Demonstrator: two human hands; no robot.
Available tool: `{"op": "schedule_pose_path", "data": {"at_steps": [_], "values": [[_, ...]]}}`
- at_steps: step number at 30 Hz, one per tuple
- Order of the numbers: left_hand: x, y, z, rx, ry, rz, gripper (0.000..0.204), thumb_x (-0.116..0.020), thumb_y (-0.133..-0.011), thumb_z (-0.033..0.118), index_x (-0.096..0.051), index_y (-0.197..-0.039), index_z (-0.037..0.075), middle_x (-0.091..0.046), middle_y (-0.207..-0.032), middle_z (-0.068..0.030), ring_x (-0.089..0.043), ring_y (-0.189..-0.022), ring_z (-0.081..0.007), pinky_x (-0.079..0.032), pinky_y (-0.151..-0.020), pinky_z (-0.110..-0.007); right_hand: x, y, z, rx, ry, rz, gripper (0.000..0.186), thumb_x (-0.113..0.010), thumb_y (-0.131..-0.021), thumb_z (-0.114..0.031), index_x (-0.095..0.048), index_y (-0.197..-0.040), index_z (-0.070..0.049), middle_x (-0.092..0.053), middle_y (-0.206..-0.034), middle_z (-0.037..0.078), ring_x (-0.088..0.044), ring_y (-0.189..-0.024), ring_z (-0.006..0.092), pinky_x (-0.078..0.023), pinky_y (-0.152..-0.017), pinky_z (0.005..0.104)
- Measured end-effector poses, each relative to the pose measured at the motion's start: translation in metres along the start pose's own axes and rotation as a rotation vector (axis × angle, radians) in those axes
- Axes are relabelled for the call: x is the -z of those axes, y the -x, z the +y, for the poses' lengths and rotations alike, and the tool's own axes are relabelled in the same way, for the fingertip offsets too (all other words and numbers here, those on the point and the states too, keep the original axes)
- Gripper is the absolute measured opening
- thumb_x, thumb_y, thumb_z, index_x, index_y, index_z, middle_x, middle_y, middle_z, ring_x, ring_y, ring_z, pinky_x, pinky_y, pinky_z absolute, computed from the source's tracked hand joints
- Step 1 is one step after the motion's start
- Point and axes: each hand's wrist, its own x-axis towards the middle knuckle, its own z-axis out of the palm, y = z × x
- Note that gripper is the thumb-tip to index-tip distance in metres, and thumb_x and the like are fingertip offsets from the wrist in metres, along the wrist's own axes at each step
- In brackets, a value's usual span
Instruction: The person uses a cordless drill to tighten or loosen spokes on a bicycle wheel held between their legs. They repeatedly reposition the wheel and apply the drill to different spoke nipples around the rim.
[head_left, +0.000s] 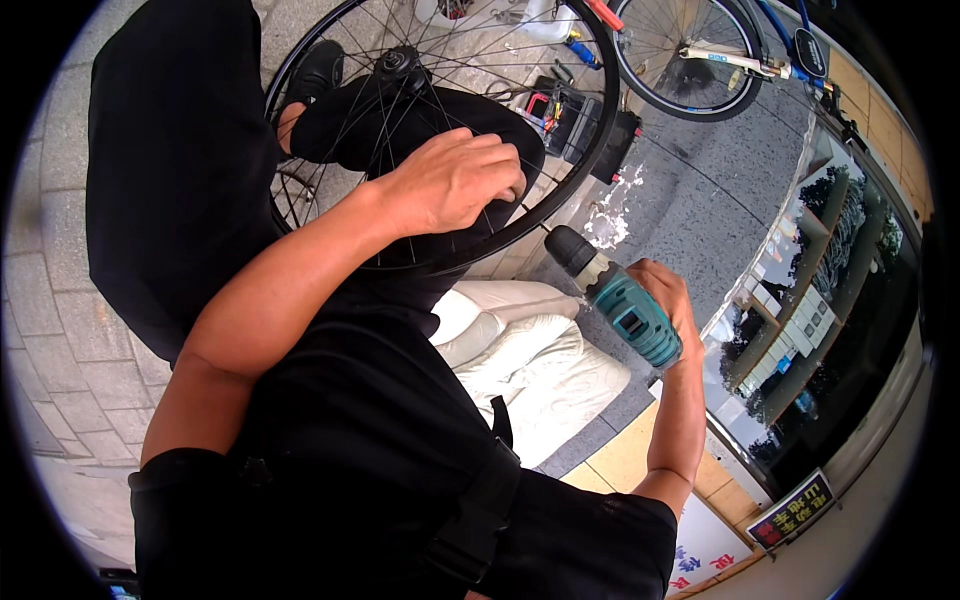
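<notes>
My left hand [455,180] is closed on the rim of the bicycle wheel [590,150] resting across my lap. My right hand [665,300] grips a teal cordless drill [615,295], chuck at the rim. Judged step: driving at the rim; next needs square alignment.

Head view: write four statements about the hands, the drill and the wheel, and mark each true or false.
1. The left hand grips the rim of the bicycle wheel. True.
2. The right hand holds a red hammer. False: it holds a teal and black power drill.
3. The drill's black nose points toward the wheel rim. True.
4. The wheel lies flat on the white cushion. False: it stands across the person's dark-trousered leg, and the cushion sits below it, apart from the rim.
</notes>
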Motion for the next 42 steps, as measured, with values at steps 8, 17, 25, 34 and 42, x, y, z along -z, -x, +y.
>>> {"op": "schedule_pose_path", "data": {"at_steps": [8,17,25,34,42], "values": [[0.001,0.000,-0.001,0.004,-0.012,-0.022,0.003,-0.069,-0.097,0.013,-0.067,-0.095,0.012,-0.065,-0.095,-0.0003,-0.064,-0.094,-0.0228,-0.045,-0.080,-0.039,-0.002,0.000,-0.002,0.001,0.018,0.015,0.030,-0.077,-0.078,-0.015,-0.072,-0.102,0.003,-0.070,-0.093,0.016,-0.068,-0.080,0.0357,-0.056,-0.072,0.0434],[0.003,-0.002,-0.001,-0.022,-0.032,-0.042,0.004,-0.070,-0.096,0.006,-0.068,-0.097,0.009,-0.068,-0.098,-0.0027,-0.066,-0.095,-0.0258,-0.048,-0.082,-0.040,-0.001,0.000,-0.013,0.029,0.084,0.053,0.033,-0.075,-0.078,-0.007,-0.070,-0.108,0.004,-0.068,-0.095,0.018,-0.069,-0.082,0.0391,-0.058,-0.073,0.0433],[0.021,0.007,0.007,-0.057,-0.044,-0.057,0.009,-0.073,-0.098,0.012,-0.073,-0.107,0.010,-0.072,-0.109,-0.0022,-0.067,-0.111,-0.0249,-0.046,-0.103,-0.041,0.000,-0.002,-0.025,0.054,0.137,0.151,0.041,-0.076,-0.075,-0.015,-0.075,-0.115,-0.003,-0.066,-0.090,0.014,-0.066,-0.081,0.0400,-0.054,-0.072,0.0450],[0.051,0.016,0.006,-0.011,0.056,-0.267,0.012,-0.076,-0.098,0.016,-0.078,-0.109,0.011,-0.075,-0.109,-0.0020,-0.067,-0.116,-0.0239,-0.036,-0.119,-0.046,0.007,-0.009,-0.029,0.169,0.168,0.311,0.045,-0.076,-0.070,-0.011,-0.076,-0.114,-0.004,-0.070,-0.096,0.015,-0.067,-0.085,0.0431,-0.056,-0.077,0.0443],[0.065,0.005,0.019,0.098,0.221,-0.084,0.011,-0.070,-0.102,0.005,-0.075,-0.110,0.001,-0.073,-0.111,-0.0068,-0.067,-0.108,-0.0185,-0.049,-0.107,-0.036,0.023,-0.020,-0.035,0.194,0.162,0.373,0.040,-0.078,-0.064,-0.001,-0.071,-0.103,0.002,-0.067,-0.091,0.017,-0.066,-0.085,0.0409,-0.056,-0.082,0.0421]]}}
